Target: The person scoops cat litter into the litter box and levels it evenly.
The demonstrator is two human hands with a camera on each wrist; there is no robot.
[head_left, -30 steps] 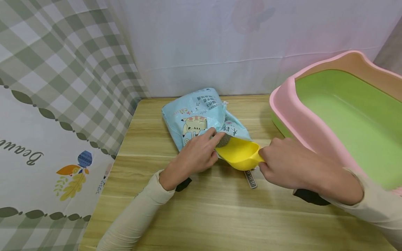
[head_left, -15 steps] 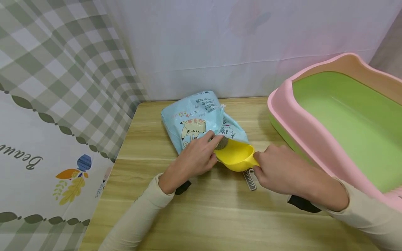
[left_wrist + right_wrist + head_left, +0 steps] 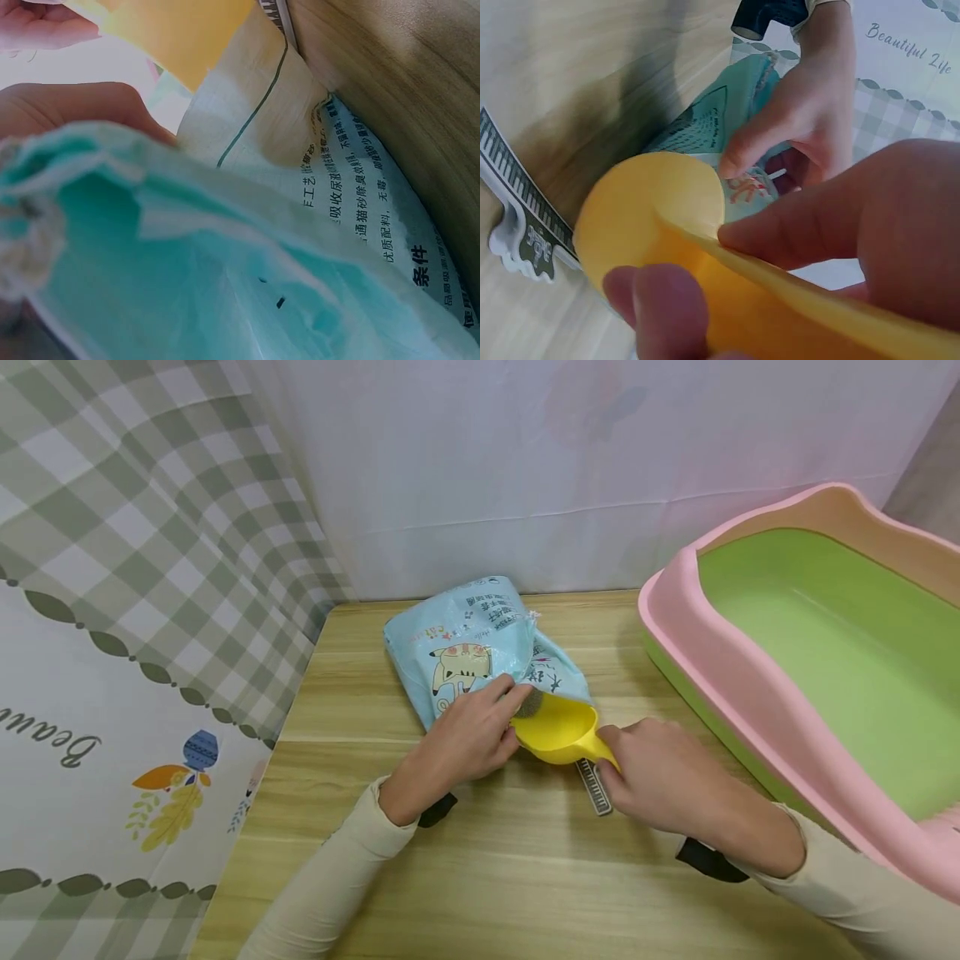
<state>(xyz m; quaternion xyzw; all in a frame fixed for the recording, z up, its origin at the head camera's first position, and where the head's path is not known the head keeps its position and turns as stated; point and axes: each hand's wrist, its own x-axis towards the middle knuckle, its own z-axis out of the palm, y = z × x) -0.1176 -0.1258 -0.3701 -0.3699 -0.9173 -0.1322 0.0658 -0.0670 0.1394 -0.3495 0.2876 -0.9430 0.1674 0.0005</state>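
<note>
A light blue cat litter bag (image 3: 480, 635) with a cartoon cat lies on the wooden table, its mouth facing right. My left hand (image 3: 468, 731) pinches the edge of that mouth between thumb and fingers. Inside the opening, a patch of grey litter (image 3: 530, 703) shows. My right hand (image 3: 660, 777) grips the handle of a yellow scoop (image 3: 557, 731), whose front end sits at the bag's mouth. In the right wrist view, thumb and fingers wrap the scoop's handle (image 3: 780, 296). The bag's film (image 3: 187, 270) fills much of the left wrist view. The scoop's front edge is hidden.
A pink and green litter box (image 3: 750, 652) stands at the right, beside my right forearm. Partly under the scoop lies a flat grey comb-like tag (image 3: 595, 787) on the table (image 3: 480, 877). Checked cloth (image 3: 187, 527) hangs at the left, a pale curtain (image 3: 465, 468) behind.
My right hand has shifted a little left and nearer to me, and the scoop's handle now slants more downward. The left hand keeps its hold on the bag's edge.
</note>
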